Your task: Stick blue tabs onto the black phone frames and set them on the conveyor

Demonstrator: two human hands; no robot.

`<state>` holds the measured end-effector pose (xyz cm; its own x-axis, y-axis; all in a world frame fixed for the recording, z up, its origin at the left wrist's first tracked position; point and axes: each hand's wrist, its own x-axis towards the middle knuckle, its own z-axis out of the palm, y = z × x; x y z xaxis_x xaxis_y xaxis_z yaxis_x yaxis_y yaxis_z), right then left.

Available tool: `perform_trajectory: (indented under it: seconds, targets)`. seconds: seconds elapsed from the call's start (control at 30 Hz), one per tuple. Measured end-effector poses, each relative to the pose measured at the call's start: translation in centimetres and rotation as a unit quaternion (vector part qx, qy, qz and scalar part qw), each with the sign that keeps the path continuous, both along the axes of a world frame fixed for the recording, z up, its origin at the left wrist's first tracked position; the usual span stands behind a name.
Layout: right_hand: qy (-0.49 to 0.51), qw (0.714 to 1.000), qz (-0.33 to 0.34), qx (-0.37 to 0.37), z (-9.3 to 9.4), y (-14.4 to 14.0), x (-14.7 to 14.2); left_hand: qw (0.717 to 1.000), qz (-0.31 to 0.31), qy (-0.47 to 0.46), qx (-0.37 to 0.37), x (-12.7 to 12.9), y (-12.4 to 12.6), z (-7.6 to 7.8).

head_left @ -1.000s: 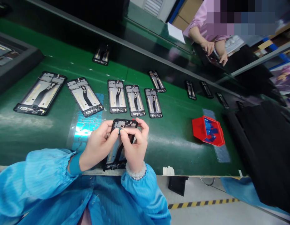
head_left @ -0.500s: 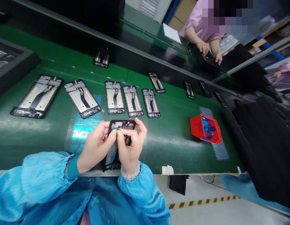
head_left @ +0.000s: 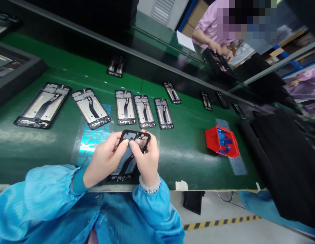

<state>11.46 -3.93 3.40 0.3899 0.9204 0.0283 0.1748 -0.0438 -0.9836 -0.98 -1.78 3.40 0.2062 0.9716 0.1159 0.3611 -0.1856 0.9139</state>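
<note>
Between my two hands, near the table's front edge, is an opened phone frame (head_left: pixel 129 162) with a dark ribbon cable down its middle. My left hand (head_left: pixel 102 161) grips its left side, thumb pressed near the upper end. On the right side my right hand (head_left: pixel 148 159) is closed round the edge, its thumb also on the upper part, close to the left thumb. Anything under the thumb tips is too small to make out. Beyond my hands several similar phone frames (head_left: pixel 144 111) lie in a row. A sheet of shiny blue stickers (head_left: pixel 92 139) lies left of my left hand.
A red bin (head_left: pixel 210 139) with blue pieces stands to the right on a clear strip (head_left: pixel 238 166). Black cloth (head_left: pixel 281 162) covers the right end. A dark tray (head_left: pixel 25 73) sits at far left. Across the ledge, a person's hands (head_left: pixel 220 51) work on a dark object.
My right thumb has moved off the left fingertips and now presses on the phone frame; the right hand has shifted outward to its right edge. The co-worker's hands have come closer together.
</note>
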Motion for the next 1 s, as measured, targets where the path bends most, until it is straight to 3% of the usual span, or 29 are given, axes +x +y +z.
perform_trajectory:
  seconds: [0.17,0.4,0.5,0.6,0.7,0.8,0.9,1.0]
  targets:
    - [0.116,0.992,0.028,-0.040,0.1,0.2,0.7,0.995,-0.091,0.037,0.010,-0.7,0.7,0.2]
    - [0.097,0.991,0.073,-0.061,0.5,0.4,1.1,0.996,-0.083,0.022,-0.023,-0.6,1.1,0.0]
    - [0.049,0.987,0.140,-0.067,0.6,0.4,1.9,0.996,-0.077,0.019,-0.033,-0.6,1.2,0.1]
    - [-0.074,0.977,0.197,-0.035,1.2,0.7,3.1,0.996,-0.080,0.023,-0.038,-0.6,1.1,0.4]
    - [-0.207,0.942,0.266,0.003,2.5,1.4,4.3,0.994,-0.095,0.035,-0.044,-0.5,1.1,0.6]
    - [-0.290,0.896,0.333,-0.039,4.1,2.2,4.8,0.990,-0.126,0.037,-0.042,-0.7,1.4,0.7]
    - [-0.323,0.872,0.356,-0.093,4.9,2.8,4.7,0.980,-0.190,0.025,-0.050,-1.2,1.9,0.8]
    - [-0.285,0.886,0.355,-0.088,4.6,2.8,4.3,0.975,-0.211,0.026,-0.068,-1.6,2.2,0.8]
